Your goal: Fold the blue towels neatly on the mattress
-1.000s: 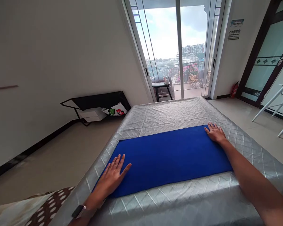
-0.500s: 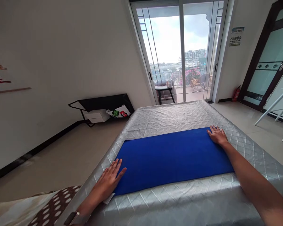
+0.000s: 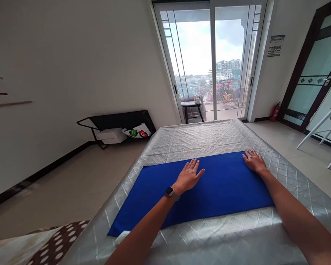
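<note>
A blue cloth [image 3: 220, 180] lies spread out and mostly flat on a silver-grey quilted mattress [image 3: 198, 137]. Over the middle of the cloth is my left hand [image 3: 188, 177], palm down with fingers stretched out and a watch on its wrist; whether it touches the fabric I cannot tell. My right hand [image 3: 254, 161] rests open at the cloth's far right corner, fingers spread across its edge. Near the cloth's front left corner a small white tag [image 3: 121, 235] shows, partly behind my left forearm.
A black rack [image 3: 118, 121] with a white box [image 3: 110, 135] and a printed bag [image 3: 138, 131] stands by the left wall. Beyond the mattress are a stool [image 3: 191, 106] and a sliding glass door. A polka-dot fabric [image 3: 57, 241] lies at lower left, a white-legged table [image 3: 317, 129] at right.
My left hand has moved from the cloth's left edge rightward and forward to its middle, exposing the front left corner. My right hand stays at the far right corner.
</note>
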`<act>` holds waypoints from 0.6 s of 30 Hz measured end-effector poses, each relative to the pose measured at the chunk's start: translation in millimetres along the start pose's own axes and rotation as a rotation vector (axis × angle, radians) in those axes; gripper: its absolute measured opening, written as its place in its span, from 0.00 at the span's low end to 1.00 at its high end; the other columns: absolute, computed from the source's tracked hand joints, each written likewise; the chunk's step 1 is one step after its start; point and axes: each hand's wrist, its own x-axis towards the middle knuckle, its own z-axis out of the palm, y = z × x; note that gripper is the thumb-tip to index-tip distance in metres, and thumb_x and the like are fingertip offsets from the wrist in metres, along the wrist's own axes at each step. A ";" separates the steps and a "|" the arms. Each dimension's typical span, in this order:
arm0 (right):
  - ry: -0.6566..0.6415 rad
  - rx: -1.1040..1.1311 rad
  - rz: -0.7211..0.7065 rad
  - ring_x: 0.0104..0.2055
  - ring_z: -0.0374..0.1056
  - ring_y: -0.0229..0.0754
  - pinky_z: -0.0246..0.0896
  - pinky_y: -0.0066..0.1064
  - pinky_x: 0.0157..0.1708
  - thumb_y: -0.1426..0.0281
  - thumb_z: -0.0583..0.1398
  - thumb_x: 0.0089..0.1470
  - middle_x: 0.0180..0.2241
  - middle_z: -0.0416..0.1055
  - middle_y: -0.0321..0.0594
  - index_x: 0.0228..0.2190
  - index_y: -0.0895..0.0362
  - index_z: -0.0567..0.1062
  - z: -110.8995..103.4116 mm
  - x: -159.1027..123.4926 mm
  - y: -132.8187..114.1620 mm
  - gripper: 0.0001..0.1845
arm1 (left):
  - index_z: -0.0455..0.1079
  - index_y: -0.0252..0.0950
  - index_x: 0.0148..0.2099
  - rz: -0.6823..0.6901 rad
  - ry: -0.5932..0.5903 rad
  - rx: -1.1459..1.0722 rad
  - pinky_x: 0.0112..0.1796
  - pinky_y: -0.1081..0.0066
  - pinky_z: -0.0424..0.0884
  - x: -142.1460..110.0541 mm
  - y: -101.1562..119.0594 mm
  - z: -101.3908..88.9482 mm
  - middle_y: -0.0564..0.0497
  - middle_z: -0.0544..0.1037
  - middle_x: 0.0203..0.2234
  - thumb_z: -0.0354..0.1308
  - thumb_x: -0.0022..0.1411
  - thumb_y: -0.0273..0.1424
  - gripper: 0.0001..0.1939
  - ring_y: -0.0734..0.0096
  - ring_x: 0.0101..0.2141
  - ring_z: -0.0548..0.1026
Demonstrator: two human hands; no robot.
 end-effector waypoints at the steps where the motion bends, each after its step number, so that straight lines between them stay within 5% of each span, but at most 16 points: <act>1: 0.001 -0.003 -0.007 0.74 0.38 0.49 0.36 0.52 0.71 0.56 0.37 0.68 0.73 0.45 0.43 0.70 0.56 0.52 0.1 0.0 0.4 0.35 | 0.52 0.30 0.73 -0.011 -0.015 -0.009 0.68 0.55 0.49 10.9 7.2 1.8 0.39 0.54 0.71 0.30 0.72 0.55 0.42 0.57 0.71 0.49; 4: -0.012 -0.016 -0.009 0.75 0.38 0.47 0.35 0.50 0.71 0.57 0.36 0.69 0.73 0.45 0.42 0.71 0.56 0.51 0.6 0.3 0.8 0.35 | 0.51 0.28 0.73 -0.087 -0.050 -0.022 0.68 0.52 0.48 30.5 9.2 7.6 0.37 0.52 0.71 0.30 0.72 0.56 0.43 0.54 0.71 0.48; 7: -0.030 -0.035 0.002 0.75 0.37 0.46 0.34 0.49 0.71 0.58 0.35 0.69 0.73 0.44 0.42 0.71 0.57 0.51 1.8 1.3 0.5 0.35 | 0.51 0.28 0.73 -0.096 -0.082 -0.023 0.68 0.51 0.48 31.3 -15.1 12.1 0.37 0.52 0.71 0.31 0.72 0.55 0.43 0.54 0.71 0.47; 12: -0.022 -0.017 -0.004 0.74 0.39 0.48 0.35 0.51 0.71 0.54 0.36 0.69 0.73 0.46 0.41 0.71 0.55 0.52 8.2 5.7 3.8 0.36 | 0.54 0.35 0.72 -0.149 -0.078 0.040 0.66 0.52 0.51 -5.4 -106.7 10.1 0.38 0.56 0.70 0.30 0.72 0.54 0.40 0.55 0.70 0.52; 15: -0.023 -0.011 -0.010 0.74 0.39 0.49 0.34 0.52 0.71 0.53 0.36 0.68 0.73 0.46 0.41 0.71 0.54 0.51 9.9 7.0 6.0 0.36 | 0.53 0.31 0.73 -0.300 -0.080 0.083 0.65 0.50 0.54 -40.5 -172.3 4.3 0.35 0.56 0.70 0.28 0.72 0.51 0.39 0.53 0.70 0.53; 18: -0.040 -0.016 -0.001 0.75 0.38 0.49 0.34 0.51 0.71 0.54 0.37 0.68 0.73 0.45 0.41 0.71 0.55 0.50 5.9 4.7 4.1 0.37 | 0.51 0.25 0.73 -0.381 -0.071 0.110 0.65 0.49 0.54 -67.6 -215.7 -1.3 0.34 0.55 0.70 0.28 0.71 0.48 0.40 0.51 0.70 0.52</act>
